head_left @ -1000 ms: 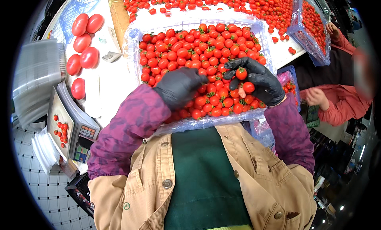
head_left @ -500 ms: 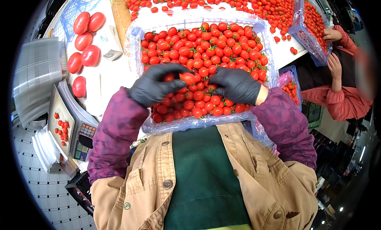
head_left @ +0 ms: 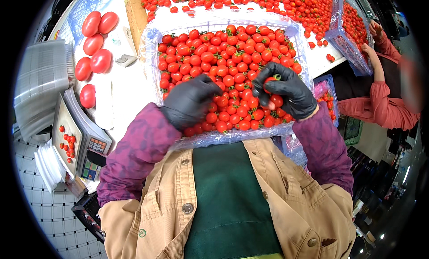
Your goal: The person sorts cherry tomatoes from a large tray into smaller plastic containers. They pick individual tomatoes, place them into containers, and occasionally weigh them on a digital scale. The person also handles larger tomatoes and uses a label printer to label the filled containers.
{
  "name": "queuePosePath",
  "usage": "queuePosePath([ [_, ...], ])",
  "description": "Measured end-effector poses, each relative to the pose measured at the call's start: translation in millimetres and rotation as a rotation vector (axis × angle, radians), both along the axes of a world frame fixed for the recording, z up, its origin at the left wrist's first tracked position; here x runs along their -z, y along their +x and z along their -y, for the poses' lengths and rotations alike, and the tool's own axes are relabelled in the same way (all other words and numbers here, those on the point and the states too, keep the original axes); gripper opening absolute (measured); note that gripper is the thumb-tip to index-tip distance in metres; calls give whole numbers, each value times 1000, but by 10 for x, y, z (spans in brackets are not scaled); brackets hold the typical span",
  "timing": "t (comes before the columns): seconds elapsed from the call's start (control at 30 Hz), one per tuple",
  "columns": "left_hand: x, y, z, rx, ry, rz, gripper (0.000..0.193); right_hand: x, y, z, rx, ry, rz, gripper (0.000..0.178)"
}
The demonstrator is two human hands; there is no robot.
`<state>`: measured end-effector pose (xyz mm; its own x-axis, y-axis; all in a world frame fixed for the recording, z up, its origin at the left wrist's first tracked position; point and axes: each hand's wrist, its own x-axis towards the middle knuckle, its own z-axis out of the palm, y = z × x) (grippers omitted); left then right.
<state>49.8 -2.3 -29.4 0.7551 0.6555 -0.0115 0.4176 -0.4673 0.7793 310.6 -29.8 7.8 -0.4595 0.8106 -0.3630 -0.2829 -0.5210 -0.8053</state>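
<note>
**A:** Black-gloved, both of them. My left hand lies palm down on the heap of small red cherry tomatoes in the clear plastic-lined crate, fingers curled into the pile; whether it has hold of any, I cannot tell.

**B:** And the right?

**A:** My right hand is raised just above the heap, fingers pinched shut around 1 small round red tomato, its green stem end pointing up and away from me. Too round for a clear long axis.

Red cherry tomatoes, black-gloved hands, mottled purple sleeves.
</note>
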Motion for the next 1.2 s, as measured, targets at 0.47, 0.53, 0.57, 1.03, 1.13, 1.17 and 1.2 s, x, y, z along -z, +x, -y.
queuePosePath([
  [0.47, -284, -208, -107, -294, -1354, 921, 26, 276, -488, -232, -510, 1176, 1782, 8],
  [0.53, -236, -176, -173, -413, -1321, 874, 26, 299, -415, -263, -440, 1141, 1595, 7],
  [0.57, -165, -170, -197, -462, -1266, 813, 25, 289, -371, -277, -410, 1129, 1492, 6],
  [1.03, 164, 721, -96, -14, 469, -699, 14, 2, 28, 118, 222, -7, 372, 13],
  [1.13, 76, 602, -136, -89, 359, -484, 20, -3, -60, 141, 81, 335, 730, 15],
  [1.17, 13, 451, -189, -65, 302, -288, 23, 98, -30, 190, 2, 564, 998, 17],
  [1.2, -36, 285, -222, -46, 239, -103, 26, 140, -48, 212, -88, 795, 1252, 18],
])
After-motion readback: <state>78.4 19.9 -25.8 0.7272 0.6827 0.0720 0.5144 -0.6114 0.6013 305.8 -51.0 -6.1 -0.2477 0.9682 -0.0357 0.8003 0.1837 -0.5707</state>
